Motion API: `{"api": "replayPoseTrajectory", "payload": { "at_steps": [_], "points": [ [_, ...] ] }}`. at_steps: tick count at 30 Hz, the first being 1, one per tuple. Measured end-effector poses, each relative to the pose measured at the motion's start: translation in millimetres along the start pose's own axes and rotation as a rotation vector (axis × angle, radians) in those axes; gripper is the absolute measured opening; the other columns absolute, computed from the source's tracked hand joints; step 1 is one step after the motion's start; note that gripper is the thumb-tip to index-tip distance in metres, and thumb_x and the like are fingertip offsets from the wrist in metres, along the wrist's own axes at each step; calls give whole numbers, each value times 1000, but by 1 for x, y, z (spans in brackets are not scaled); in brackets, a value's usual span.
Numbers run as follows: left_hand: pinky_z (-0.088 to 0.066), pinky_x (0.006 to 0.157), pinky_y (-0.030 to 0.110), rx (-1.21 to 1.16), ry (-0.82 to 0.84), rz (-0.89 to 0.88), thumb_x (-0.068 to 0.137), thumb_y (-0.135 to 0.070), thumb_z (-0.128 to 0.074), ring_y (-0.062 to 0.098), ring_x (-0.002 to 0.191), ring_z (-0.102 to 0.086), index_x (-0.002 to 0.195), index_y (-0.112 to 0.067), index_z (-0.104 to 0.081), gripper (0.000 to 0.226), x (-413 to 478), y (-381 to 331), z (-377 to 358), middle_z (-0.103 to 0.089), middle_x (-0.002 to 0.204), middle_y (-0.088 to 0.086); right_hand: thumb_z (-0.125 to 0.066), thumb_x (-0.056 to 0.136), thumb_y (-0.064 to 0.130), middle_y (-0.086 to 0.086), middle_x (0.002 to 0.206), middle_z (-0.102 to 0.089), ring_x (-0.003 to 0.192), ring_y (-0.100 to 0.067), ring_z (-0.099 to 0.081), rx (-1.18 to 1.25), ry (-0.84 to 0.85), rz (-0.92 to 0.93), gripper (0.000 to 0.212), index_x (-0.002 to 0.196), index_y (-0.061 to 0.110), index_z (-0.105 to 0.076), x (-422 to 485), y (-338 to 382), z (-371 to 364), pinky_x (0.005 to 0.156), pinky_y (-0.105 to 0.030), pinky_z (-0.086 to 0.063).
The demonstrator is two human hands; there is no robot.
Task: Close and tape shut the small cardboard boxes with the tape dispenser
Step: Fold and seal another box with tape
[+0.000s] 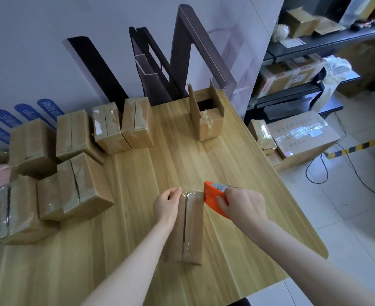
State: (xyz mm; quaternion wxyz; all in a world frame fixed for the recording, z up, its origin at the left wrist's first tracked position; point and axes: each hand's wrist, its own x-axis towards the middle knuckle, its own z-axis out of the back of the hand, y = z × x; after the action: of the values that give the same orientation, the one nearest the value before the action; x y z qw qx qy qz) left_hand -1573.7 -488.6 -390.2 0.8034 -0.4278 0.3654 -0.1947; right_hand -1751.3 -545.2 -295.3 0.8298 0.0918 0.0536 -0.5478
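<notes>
A small closed cardboard box point(192, 230) lies in front of me on the wooden table point(138, 250), with clear tape running along its centre seam. My right hand point(241, 205) grips the orange tape dispenser point(213, 194) at the box's far right corner. My left hand point(167, 203) rests on the box's far left part and pinches the clear tape point(190, 192) stretched from the dispenser over the far edge. An open box point(206, 113) with raised flaps stands at the back of the table.
Several taped boxes point(80, 184) are grouped along the table's left side and back point(135, 122). Dark boards point(160, 62) lean against the wall behind. Shelves point(303, 62) and cartons point(301, 135) stand on the floor to the right, beside a black cable.
</notes>
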Motion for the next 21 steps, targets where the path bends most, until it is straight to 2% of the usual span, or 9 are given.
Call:
{"api": "replayPoseTrajectory", "payload": {
  "at_steps": [2,3,5,6,8,11,13,15,21],
  "points": [
    [-38,79,18,6,-7,-29,93,-32,-60,1,87,-57,95,-19,-69,17,2,1,1,-63,87,-19,-49,92,35,-7,76,-68,74,-28,-67,4,-18,20,42,59,16,-31,4,11,-1,50,-27,-24],
    [-38,77,19,12,-14,-44,93,-34,-61,2,85,-57,93,-18,-69,18,4,2,1,-63,85,-18,-67,79,28,-8,58,-61,57,-31,-63,-34,-40,41,54,56,17,-20,7,16,-3,47,-24,-15],
    [-41,70,22,30,-31,-65,92,-37,-61,6,80,-60,86,-17,-68,22,5,3,0,-67,81,-13,-83,45,16,2,37,-18,29,-26,-26,-96,-21,56,68,56,21,-16,13,23,-12,54,-18,-3],
    [-42,68,23,46,-38,-74,91,-39,-61,9,79,-61,83,-17,-68,24,5,5,0,-68,79,-10,-81,48,14,5,44,-10,35,-18,-15,-121,87,64,61,58,21,-21,17,23,-27,55,-17,-5],
    [-43,67,25,59,-38,-80,91,-40,-60,12,76,-61,81,-18,-67,26,7,10,0,-67,77,-7,-65,69,8,5,50,-18,42,-19,-17,-132,212,47,36,66,21,-32,12,26,-47,52,-20,-14],
    [-43,66,24,8,-40,-53,90,-40,-62,11,74,-59,80,-19,-67,24,9,9,1,-66,76,-7,-50,87,17,2,60,-49,58,-29,-53,-43,147,29,10,80,24,-48,1,18,-60,55,-25,-29],
    [-44,70,22,-54,-51,-6,89,-38,-65,7,79,-61,84,-19,-70,20,8,7,0,-69,81,-9,-40,95,32,-1,82,-69,82,-25,-66,3,135,-34,21,86,23,-57,2,11,-51,59,-27,-33],
    [-45,72,21,-161,-105,83,87,-38,-67,4,81,-62,83,-21,-71,19,3,9,0,-70,84,-12,-39,96,40,-2,92,-71,89,-25,-67,-27,106,-64,31,86,19,-59,5,4,-41,59,-27,-34],
    [-43,65,24,-336,-314,260,84,-47,-69,8,65,-53,57,-28,-60,34,-30,18,0,-59,64,-12,-46,92,49,-5,79,-68,78,-31,-64,162,-107,-210,38,87,16,-65,17,-12,-11,56,-29,-38]
  ]
}}
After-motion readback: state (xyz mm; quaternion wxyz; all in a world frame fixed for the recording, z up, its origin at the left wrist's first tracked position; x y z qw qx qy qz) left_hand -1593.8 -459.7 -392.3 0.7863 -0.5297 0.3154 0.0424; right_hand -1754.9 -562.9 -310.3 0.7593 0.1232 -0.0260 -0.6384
